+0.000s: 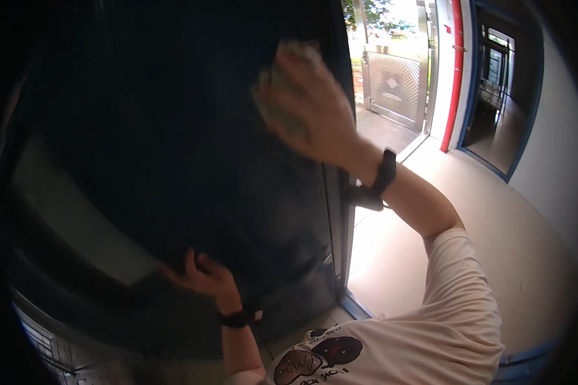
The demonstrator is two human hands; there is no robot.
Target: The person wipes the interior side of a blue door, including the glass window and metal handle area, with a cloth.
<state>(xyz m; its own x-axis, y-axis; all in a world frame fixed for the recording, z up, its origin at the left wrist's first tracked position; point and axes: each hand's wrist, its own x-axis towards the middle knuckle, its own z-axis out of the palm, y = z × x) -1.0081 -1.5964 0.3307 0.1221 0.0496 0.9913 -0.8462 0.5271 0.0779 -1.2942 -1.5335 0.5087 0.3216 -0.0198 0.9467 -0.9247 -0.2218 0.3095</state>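
A large dark door panel (167,147) fills the left and middle of the view. Raised against its upper right part is my right hand (311,106), blurred by motion. Its fingers are bent over a greenish cloth (268,102), which is pressed to or held close to the panel. Lower down, my left hand (205,274) is held up before the panel with its fingers apart and nothing in them. Whether its fingertips touch the surface, I cannot tell. Both wrists wear dark bands.
A dark handle-like part (367,199) juts from the panel's right edge, close to my right wrist. Beyond that edge are a pale tiled floor (398,244), a metal gate (395,83), a red pipe (455,77) and a blue-framed doorway (517,128).
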